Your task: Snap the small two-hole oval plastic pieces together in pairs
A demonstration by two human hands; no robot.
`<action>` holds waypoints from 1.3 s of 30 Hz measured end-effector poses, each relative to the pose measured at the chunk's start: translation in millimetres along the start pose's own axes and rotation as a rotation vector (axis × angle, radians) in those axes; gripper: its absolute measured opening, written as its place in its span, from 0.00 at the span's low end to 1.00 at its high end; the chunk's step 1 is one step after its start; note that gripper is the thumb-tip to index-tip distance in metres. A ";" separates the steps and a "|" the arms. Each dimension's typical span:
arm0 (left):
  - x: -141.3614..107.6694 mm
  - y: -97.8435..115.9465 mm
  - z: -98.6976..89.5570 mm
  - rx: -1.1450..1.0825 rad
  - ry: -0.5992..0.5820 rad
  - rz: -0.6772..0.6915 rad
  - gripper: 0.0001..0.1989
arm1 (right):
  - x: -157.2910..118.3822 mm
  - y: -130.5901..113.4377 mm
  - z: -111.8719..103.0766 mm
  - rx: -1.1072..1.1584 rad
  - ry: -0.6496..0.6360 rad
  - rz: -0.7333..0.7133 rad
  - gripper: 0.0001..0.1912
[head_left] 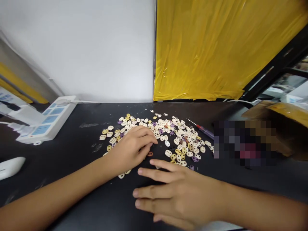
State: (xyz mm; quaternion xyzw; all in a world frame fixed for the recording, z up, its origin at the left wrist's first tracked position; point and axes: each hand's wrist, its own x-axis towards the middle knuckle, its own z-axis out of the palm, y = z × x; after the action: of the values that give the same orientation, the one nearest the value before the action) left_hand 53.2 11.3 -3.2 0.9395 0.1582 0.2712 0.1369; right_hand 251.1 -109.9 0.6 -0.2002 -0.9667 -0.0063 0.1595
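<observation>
Small oval plastic pieces with two holes, like cord stoppers (168, 153), lie scattered in a loose heap on the black table (91, 192). Most are cream; others are yellow, purple or brown. My left hand (133, 144) rests over the left part of the heap, its fingers curled together and pointing right. What lies under or between its fingertips is hidden. A brown piece (150, 154) is just below those fingertips. Nearer to me, my right hand (173, 189) is palm down with fingers stretched out and spread, at the heap's front edge. Nothing shows in it.
A screwdriver (204, 131) lies right of the heap. At the left stand a white power strip (51, 118) with plugs and a white rounded case (11, 167). A cardboard box (267, 110) sits at right, beside a blurred patch. A white panel and yellow sheeting rise behind.
</observation>
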 end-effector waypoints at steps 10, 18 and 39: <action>2.1 -2.2 -7.5 0.020 0.007 -0.024 0.11 | -14.4 37.2 -2.6 -0.082 -0.006 0.117 0.19; -0.2 -2.2 -18.1 0.046 0.084 -0.169 0.16 | -17.2 52.5 -11.5 -0.148 0.103 0.254 0.13; 1.2 -9.2 -8.4 0.115 -0.018 -0.111 0.11 | -18.0 54.8 -3.6 -0.147 0.164 0.330 0.11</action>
State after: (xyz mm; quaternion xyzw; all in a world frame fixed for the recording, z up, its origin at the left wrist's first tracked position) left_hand 47.5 21.6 1.0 0.9380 0.2243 0.2450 0.0991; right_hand 289.2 -66.6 -4.5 -0.3657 -0.9016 -0.0669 0.2213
